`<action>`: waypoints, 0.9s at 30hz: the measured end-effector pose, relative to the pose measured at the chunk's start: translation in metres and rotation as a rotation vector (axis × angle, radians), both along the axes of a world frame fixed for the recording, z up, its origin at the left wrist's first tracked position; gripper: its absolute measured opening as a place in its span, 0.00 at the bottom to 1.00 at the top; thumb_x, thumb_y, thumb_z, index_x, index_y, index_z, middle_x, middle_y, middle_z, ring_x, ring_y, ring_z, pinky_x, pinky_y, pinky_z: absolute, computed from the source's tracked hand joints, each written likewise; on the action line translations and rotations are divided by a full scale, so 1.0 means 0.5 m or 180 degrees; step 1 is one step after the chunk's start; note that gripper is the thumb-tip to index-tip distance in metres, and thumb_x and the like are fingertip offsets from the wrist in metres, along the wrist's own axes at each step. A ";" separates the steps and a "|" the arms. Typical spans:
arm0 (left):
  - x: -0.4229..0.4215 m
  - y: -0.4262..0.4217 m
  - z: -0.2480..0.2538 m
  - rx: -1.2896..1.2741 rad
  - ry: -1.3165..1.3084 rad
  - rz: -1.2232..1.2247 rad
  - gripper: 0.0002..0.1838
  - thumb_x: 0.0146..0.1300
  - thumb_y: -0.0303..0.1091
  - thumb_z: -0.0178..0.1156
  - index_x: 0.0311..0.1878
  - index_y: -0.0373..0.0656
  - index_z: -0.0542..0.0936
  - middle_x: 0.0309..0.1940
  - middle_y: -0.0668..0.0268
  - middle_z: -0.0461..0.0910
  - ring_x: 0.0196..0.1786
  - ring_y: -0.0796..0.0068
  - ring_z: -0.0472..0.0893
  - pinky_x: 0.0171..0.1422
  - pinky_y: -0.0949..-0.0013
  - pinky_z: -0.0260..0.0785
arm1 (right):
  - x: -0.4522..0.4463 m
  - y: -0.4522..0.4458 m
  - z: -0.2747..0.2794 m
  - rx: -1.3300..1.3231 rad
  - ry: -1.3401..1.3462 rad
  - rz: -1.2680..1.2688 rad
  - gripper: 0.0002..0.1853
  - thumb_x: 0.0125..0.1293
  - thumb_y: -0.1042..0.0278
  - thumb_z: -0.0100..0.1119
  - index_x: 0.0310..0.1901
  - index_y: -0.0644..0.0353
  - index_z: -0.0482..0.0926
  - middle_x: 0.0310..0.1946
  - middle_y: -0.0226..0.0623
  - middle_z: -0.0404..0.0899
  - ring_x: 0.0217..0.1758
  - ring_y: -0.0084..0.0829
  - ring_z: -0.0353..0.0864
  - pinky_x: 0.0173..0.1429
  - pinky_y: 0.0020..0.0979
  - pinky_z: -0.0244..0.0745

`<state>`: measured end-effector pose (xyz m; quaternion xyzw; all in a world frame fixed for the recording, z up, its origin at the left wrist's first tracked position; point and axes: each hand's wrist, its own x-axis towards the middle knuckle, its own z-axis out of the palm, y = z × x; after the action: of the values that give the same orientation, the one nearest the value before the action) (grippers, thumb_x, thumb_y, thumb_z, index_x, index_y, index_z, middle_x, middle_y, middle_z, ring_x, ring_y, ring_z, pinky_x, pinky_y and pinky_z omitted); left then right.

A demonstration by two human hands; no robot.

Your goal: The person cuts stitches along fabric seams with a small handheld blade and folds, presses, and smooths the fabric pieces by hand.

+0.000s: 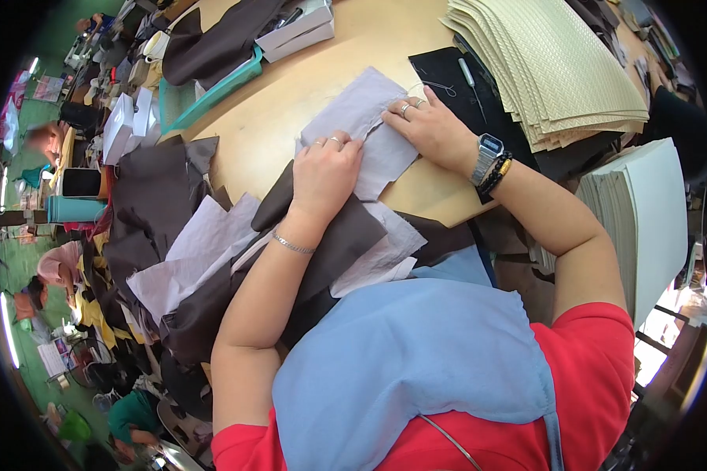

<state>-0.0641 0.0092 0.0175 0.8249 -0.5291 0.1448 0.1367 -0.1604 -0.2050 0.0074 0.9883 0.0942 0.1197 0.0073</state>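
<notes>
A pale lavender-grey cloth piece (349, 102) with a frayed seam or fold across it lies on the light wooden table. My left hand (327, 174) is closed at its lower left, with curled fingers gripping the cloth edge. At the right end of the seam, my right hand (436, 132) has bent fingers pressed together on the same cloth. Both hands' fingertips are partly hidden. Under my left wrist, dark brown material (334, 247) and more lavender cloth (385, 243) hang over the table's front edge.
Stacked cream textured sheets (554, 71) stand at the upper right, beside a black piece (479, 94) bearing a thin pen-like tool (467, 72). A teal tray (212, 98) and white box (298, 31) are upper left. White boards (640, 212) stand right. Other people work far left.
</notes>
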 end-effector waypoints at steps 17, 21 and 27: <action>-0.007 0.031 -0.002 0.0030 -0.0312 0.0130 0.05 0.63 0.41 0.66 0.40 0.56 0.86 0.37 0.76 0.81 0.38 0.74 0.80 0.44 0.63 0.66 | 0.018 0.029 0.010 0.0433 0.0117 0.0403 0.14 0.66 0.69 0.53 0.52 0.58 0.79 0.52 0.44 0.79 0.56 0.41 0.82 0.59 0.41 0.77; -0.009 0.037 -0.004 -0.0002 -0.0290 0.0150 0.05 0.62 0.41 0.66 0.39 0.56 0.85 0.36 0.76 0.81 0.38 0.74 0.80 0.46 0.62 0.65 | 0.017 0.035 0.019 0.0473 0.0088 0.0441 0.14 0.65 0.71 0.53 0.52 0.58 0.78 0.50 0.44 0.79 0.53 0.42 0.82 0.57 0.40 0.77; -0.010 0.039 0.002 0.0044 -0.0298 0.0163 0.05 0.62 0.41 0.66 0.39 0.55 0.85 0.37 0.76 0.82 0.39 0.74 0.81 0.49 0.61 0.65 | 0.026 0.033 0.029 0.0558 0.0288 0.0550 0.20 0.64 0.74 0.53 0.58 0.53 0.76 0.50 0.46 0.78 0.51 0.45 0.81 0.57 0.40 0.77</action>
<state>-0.0689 0.0286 0.0186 0.8314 -0.5146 0.1830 0.1023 -0.1476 -0.1883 0.0221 0.9778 0.1684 0.0829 -0.0937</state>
